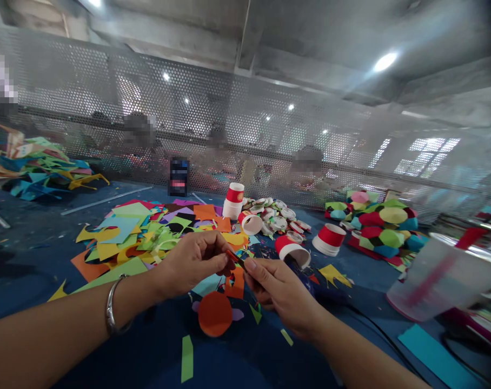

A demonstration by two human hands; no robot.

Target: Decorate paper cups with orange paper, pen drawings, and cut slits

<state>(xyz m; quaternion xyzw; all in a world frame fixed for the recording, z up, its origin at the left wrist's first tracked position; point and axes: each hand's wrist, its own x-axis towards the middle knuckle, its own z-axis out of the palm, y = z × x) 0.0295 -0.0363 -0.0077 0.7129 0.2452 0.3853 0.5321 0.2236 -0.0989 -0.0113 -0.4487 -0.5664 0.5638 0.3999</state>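
My left hand [203, 259], with a silver bangle at the wrist, pinches a small orange piece of paper [232, 255] between thumb and fingers. Meeting it at the fingertips, my right hand [273, 286] is closed on a thin dark thing too small to make out. Below both hands an orange paper circle [215, 314] lies on the blue tabletop [140, 346]. Two purple paper pieces [238, 314] stick out from its sides. A green paper strip [187, 359] rests in front of the circle.
Coloured paper scraps [148, 237] are heaped behind my left hand. Red and white paper cups [329, 239] stand and lie behind my right hand. A plastic drink cup [440, 281] with a red straw stands at right, near a black cable [383, 332]. A perforated metal screen [213, 119] borders the back.
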